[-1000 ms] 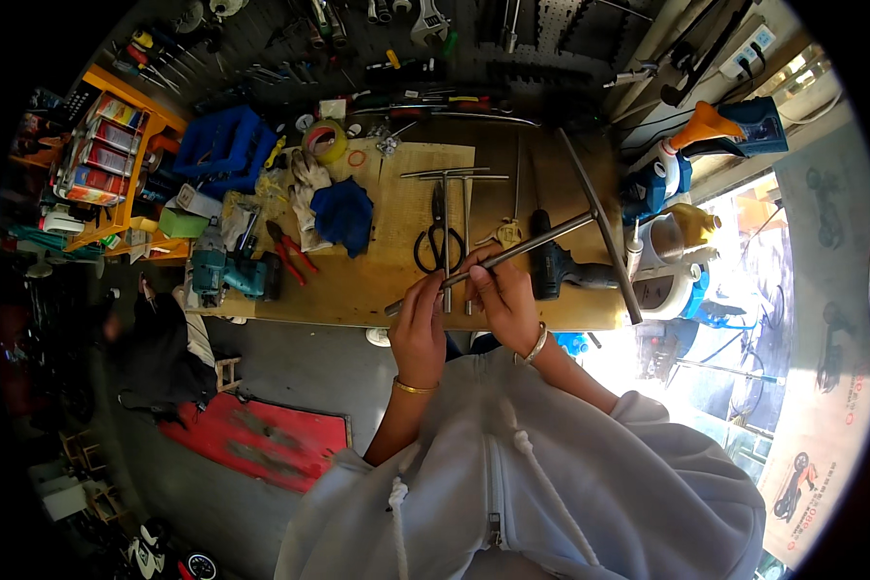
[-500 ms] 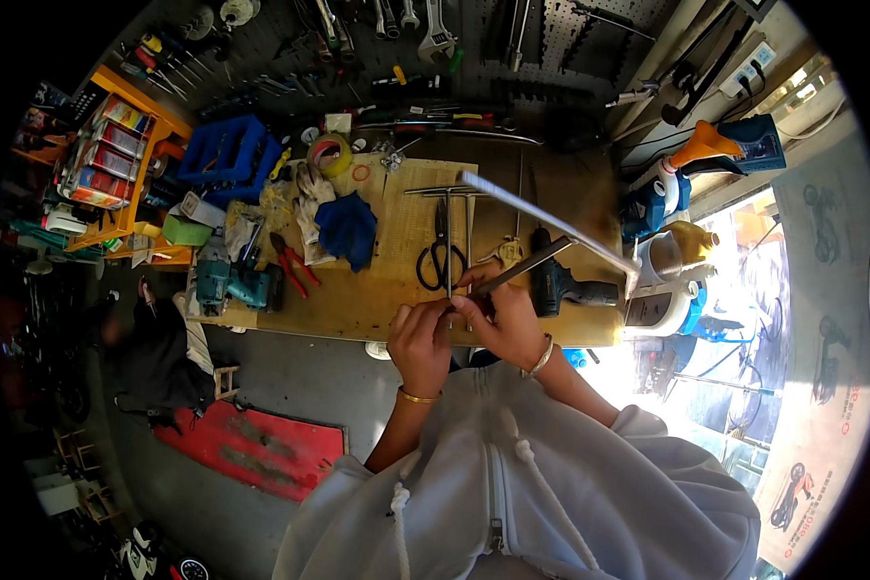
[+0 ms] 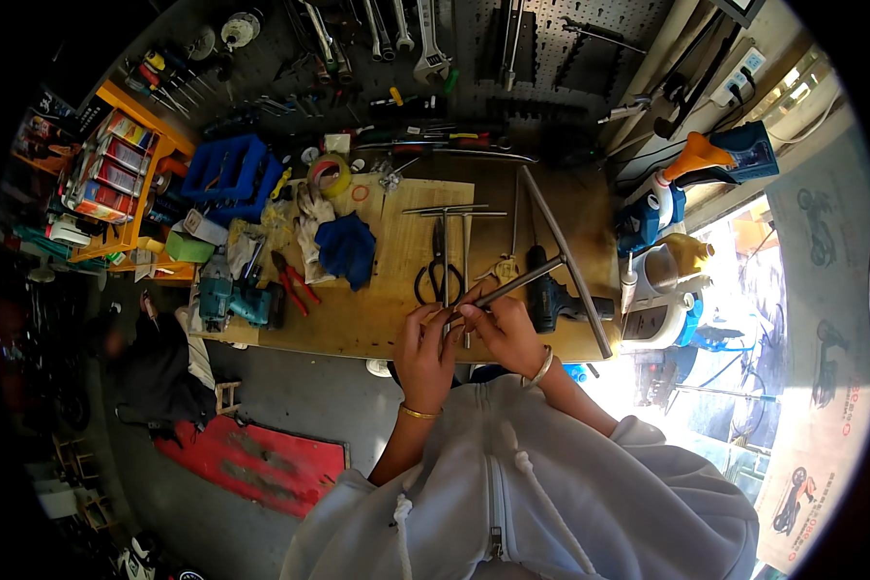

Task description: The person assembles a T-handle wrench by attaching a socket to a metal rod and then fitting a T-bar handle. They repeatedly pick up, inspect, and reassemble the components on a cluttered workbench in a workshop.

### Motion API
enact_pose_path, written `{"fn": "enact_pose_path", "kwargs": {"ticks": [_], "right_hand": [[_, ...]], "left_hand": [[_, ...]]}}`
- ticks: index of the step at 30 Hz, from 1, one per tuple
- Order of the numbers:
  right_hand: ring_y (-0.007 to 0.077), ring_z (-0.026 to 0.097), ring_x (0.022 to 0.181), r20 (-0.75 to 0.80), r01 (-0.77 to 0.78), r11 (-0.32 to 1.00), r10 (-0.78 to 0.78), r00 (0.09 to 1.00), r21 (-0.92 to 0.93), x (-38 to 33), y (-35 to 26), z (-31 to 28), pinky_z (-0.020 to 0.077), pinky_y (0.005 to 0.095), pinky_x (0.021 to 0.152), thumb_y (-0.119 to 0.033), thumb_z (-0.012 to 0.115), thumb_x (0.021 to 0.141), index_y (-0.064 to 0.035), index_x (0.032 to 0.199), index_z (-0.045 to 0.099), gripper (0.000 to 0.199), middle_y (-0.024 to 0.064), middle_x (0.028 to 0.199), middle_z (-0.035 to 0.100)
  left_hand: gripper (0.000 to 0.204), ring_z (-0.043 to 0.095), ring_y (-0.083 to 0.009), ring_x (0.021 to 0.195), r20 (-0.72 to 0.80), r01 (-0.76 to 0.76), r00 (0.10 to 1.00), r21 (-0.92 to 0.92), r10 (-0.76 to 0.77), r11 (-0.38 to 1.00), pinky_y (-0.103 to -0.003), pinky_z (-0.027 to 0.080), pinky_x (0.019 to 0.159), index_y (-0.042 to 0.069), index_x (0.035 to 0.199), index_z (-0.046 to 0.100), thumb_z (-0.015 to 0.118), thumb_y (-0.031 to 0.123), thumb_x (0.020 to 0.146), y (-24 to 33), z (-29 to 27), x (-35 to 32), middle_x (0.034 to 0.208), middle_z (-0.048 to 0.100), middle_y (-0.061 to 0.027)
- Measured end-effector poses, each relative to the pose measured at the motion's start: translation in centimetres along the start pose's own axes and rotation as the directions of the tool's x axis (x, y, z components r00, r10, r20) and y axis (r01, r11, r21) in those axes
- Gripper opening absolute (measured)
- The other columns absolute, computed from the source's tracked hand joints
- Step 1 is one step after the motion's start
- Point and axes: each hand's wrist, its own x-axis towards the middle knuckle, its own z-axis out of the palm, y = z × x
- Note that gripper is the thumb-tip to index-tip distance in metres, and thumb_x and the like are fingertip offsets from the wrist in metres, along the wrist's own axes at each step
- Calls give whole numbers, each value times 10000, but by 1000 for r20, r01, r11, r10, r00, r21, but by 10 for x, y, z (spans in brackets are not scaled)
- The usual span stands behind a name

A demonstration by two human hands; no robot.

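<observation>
Both hands meet at the wooden counter (image 3: 377, 319) edge: left hand (image 3: 425, 350) and right hand (image 3: 501, 333) fingers clamp the long grey metal T-handle wrench (image 3: 536, 271), steadying its shaft end.

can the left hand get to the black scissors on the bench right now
Probably yes. The black scissors lie flat just beyond the left hand, nothing between them, though its fingers are on the T-shaped metal tool.
</observation>
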Motion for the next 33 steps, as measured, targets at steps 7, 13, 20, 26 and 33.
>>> {"fn": "enact_pose_path", "kwargs": {"ticks": [7, 13, 20, 26, 33], "right_hand": [[320, 599, 652, 14, 70, 996, -69, 998, -54, 2, 5, -2, 457, 350, 595, -83, 560, 910, 31, 901, 555, 114, 153, 763, 591], [326, 612, 669, 72, 95, 980, -83, 994, -176, 3, 2, -6, 460, 356, 588, -142, 592, 905, 5, 941, 530, 164, 150, 748, 604], [208, 636, 624, 79, 7, 992, 4, 997, -127, 3, -4, -7, 473, 302, 561, -207, 659, 875, -15, 977, 502, 268, 117, 716, 622], [147, 611, 597, 28, 30, 998, -28, 999, -46, 3, 0, -6, 462, 272, 542, -157, 640, 888, 0, 931, 537, 192, 84, 688, 583], [101, 582, 570, 131, -34, 990, 16, 991, 137, 6, 13, -12, 450, 247, 522, -72, 560, 929, 22, 963, 559, 100, 58, 727, 581]], "left_hand": [[236, 612, -321, 859, 86, -52, 995, -69, 58, 996, -377, 486, 730, -13, 1065, 609, 565, -43, 835, -7, 3, 2, 947, 626, -153], [185, 615, -330, 773, 87, -49, 995, -99, 58, 994, -387, 487, 679, -19, 1004, 618, 582, -42, 823, -13, 8, 1, 867, 629, -167], [102, 529, -251, 607, 43, 62, 997, -108, -57, 992, -336, 418, 561, 4, 872, 613, 666, 8, 785, -12, 11, 0, 716, 563, -109], [201, 511, -212, 637, 9, 95, 995, -70, -95, 993, -318, 402, 553, 28, 882, 605, 740, 41, 733, -15, 16, -1, 782, 551, -91], [510, 557, -229, 828, -111, -40, 993, 52, 45, 998, -352, 453, 702, 75, 1216, 544, 749, 102, 750, 8, -1, 16, 1008, 575, -113]]}}
